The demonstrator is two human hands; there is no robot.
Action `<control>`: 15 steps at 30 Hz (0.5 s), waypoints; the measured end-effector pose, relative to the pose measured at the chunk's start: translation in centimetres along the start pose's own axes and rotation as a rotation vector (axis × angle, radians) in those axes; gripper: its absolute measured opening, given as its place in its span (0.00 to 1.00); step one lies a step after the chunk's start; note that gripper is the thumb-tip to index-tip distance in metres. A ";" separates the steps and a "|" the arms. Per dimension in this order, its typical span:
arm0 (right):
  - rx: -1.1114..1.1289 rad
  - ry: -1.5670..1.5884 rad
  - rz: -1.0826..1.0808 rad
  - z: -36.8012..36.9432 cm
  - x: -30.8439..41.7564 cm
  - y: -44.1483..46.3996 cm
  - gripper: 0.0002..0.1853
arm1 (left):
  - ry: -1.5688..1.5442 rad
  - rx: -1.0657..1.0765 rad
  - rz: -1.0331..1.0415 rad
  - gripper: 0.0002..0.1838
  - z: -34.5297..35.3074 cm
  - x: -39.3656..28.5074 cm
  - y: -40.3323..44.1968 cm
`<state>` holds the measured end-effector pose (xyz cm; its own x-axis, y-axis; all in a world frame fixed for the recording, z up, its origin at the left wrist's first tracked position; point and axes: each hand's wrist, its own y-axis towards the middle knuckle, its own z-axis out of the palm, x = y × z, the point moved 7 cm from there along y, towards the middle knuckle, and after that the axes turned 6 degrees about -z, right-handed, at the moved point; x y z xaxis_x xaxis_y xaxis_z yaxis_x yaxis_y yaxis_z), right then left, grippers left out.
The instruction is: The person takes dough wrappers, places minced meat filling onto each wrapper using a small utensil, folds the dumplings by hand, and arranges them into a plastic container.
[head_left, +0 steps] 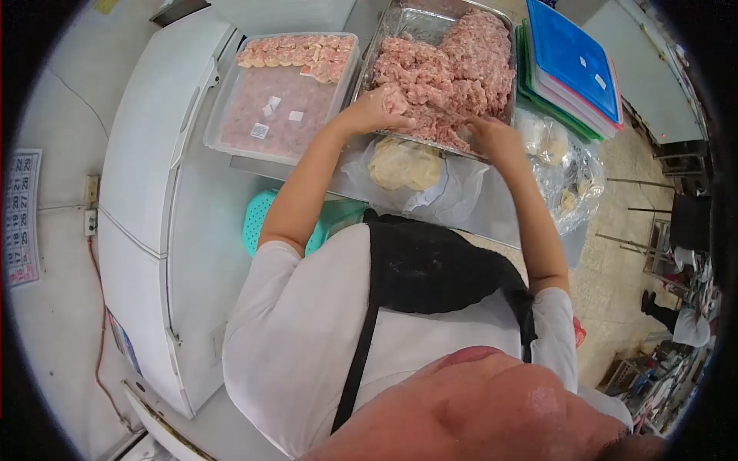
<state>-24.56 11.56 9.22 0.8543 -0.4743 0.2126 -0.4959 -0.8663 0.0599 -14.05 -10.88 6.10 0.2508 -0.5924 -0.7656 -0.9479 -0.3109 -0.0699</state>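
Reaching over the near rim of a metal tray (pixel 421 26), in the head view, two bare hands work at the raw minced meat (pixel 480 60) inside it. The left hand (pixel 369 114) curls its fingers around a small lump; whether the right hand (pixel 498 144) has its fingers together or apart cannot be told, the tips being lost against the meat. A loose hold could drop scraps onto the pale dough-like mass (pixel 406 164) just outside the rim. The meat appears pink, coarse, moist and pale-flecked.

There are 2 bare hands (pixel 370 113) (pixel 498 142), 1 rectangular silver metal tray (pixel 423 24), 1 rectangular translucent plastic container (pixel 264 154), 1 pale yellow doughy mound (pixel 405 164) and 1 white wall calendar (pixel 24 219).
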 end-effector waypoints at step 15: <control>-0.143 0.114 -0.030 -7.7 5.4 -1.9 0.12 | 0.065 -0.008 0.051 0.21 -1.9 -3.3 -0.1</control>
<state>-20.23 11.89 17.75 0.8501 -0.4206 0.3170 -0.4942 -0.8451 0.2041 -14.43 -10.34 9.87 0.2152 -0.6546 -0.7247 -0.9581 -0.2852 -0.0269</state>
